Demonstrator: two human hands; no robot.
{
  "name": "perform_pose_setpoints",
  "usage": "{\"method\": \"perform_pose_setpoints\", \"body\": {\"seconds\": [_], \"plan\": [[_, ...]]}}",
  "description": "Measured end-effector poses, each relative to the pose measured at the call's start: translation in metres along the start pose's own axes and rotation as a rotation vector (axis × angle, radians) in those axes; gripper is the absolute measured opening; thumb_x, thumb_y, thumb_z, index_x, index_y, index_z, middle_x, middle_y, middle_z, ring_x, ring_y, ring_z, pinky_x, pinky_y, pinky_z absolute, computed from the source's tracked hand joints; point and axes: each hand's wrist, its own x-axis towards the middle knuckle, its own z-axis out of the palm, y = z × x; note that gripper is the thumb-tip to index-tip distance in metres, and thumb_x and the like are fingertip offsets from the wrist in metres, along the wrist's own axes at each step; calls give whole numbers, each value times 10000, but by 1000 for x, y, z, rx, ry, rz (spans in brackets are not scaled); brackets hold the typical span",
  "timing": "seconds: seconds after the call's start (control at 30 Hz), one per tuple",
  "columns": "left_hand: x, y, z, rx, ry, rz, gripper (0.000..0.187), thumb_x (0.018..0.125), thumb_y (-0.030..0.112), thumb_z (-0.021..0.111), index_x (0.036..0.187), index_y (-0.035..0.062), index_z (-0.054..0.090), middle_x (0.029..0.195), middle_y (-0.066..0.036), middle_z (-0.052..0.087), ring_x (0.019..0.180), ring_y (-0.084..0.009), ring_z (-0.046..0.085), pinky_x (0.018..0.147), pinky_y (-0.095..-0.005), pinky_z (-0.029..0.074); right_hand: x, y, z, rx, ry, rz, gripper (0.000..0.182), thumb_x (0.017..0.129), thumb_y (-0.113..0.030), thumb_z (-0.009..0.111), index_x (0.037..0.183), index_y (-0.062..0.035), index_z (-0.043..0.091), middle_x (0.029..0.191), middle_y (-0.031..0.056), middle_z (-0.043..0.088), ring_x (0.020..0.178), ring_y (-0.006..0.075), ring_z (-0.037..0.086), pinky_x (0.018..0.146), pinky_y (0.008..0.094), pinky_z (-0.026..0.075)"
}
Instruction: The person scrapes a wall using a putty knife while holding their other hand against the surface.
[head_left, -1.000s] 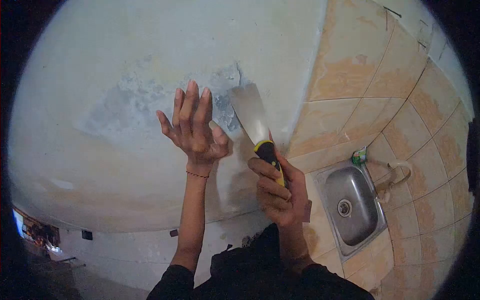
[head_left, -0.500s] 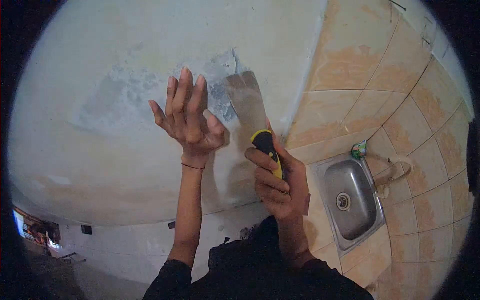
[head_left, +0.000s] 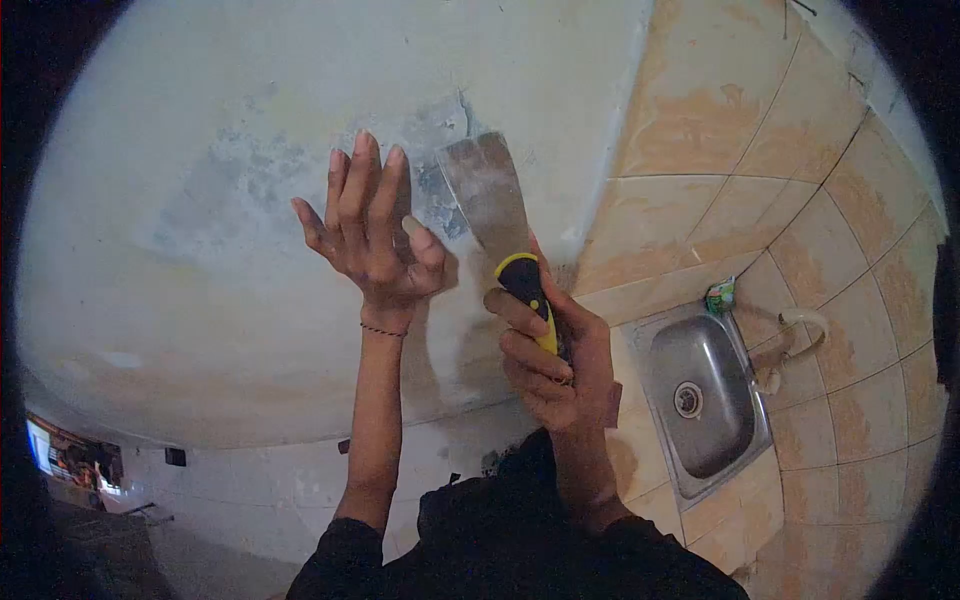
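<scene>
My right hand [head_left: 555, 350] is wrapped round the black and yellow handle of a putty knife [head_left: 488, 190]. Its wide metal blade points up, with the edge against the pale painted wall [head_left: 320, 60] beside a grey patch [head_left: 440, 195] of peeled paint. A thin crack of lifted paint rises just above the blade. Fingers spread, my left hand [head_left: 370, 220] rests against the wall over the middle of the bare grey area. A thin cord bracelet circles that wrist.
To the right, a steel sink [head_left: 700, 400] is set in a tiled counter [head_left: 735, 510]. A pale tap [head_left: 800, 325] and a small green packet [head_left: 720, 295] are beside it. Orange and cream tiles [head_left: 690, 125] cover the adjoining wall.
The putty knife and my right hand have shifted slightly left and up along the wall. My left hand stays spread in nearly the same place.
</scene>
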Motion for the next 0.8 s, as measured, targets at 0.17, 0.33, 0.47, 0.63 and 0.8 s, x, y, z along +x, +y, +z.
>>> {"method": "perform_pose_setpoints", "body": {"seconds": [0.17,0.33,0.47,0.63,0.8], "plan": [[2,-1,-2,4,-4,-8,526,938,353,330,1272,135,673,1386,-73,608,1365,-243,481,1253,-457,47,-6,3,7,31,79,-37,388,1098,-228,337,1476,-184,415,810,51,366,430,62,324,275,167,326],[1,1,-2,3,6,-1,517,922,334,355,1274,126,672,1384,-69,610,1363,-245,482,1256,-451,52,-2,4,4,-21,90,-47,382,1095,-227,348,1466,-186,434,810,59,371,430,59,324,273,167,322],[4,0,-3,-6,-7,-2,515,913,321,361,1270,120,673,1379,-64,614,1362,-242,483,1255,-454,59,0,1,-2,-41,52,-41,381,1094,-231,350,1461,-190,444,814,58,381,431,59,330,275,169,330],[1,-1,-4,3,-19,-9,515,912,319,359,1278,129,668,1385,-62,610,1369,-233,478,1254,-467,55,-3,6,4,-62,98,-77,382,1095,-233,346,1463,-192,442,817,58,384,435,62,337,283,169,341],[0,-1,-4,23,-36,-3,533,953,367,324,1300,129,651,1392,-62,605,1379,-229,468,1252,-474,49,1,3,1,-38,36,-66,389,1093,-212,350,1472,-174,427,833,64,377,453,68,346,284,168,336]]}}
